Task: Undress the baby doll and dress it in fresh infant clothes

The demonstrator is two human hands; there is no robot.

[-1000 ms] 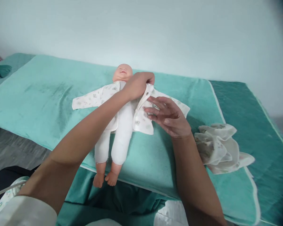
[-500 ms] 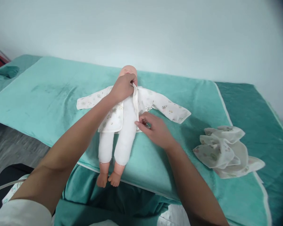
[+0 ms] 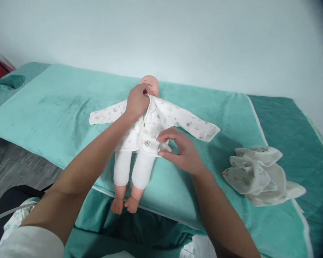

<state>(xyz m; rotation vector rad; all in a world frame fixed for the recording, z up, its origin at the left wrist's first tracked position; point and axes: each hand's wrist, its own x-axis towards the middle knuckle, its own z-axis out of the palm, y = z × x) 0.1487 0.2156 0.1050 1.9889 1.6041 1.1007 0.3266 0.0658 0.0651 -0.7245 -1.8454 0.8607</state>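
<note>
Printed jacket (image 3: 153, 123) now closed over doll (image 3: 136, 168), both hands (image 3: 181, 150) gripping.

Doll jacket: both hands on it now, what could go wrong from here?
1. The left hand pinches the printed jacket at the collar, right under the doll chin; a pull might drag the collar over the face.
2. The right hand grips only the hem corner, so the front panels may close crooked.
3. The doll's feet overhang the teal mat edge; tugging toward the person could slide it off.
</note>
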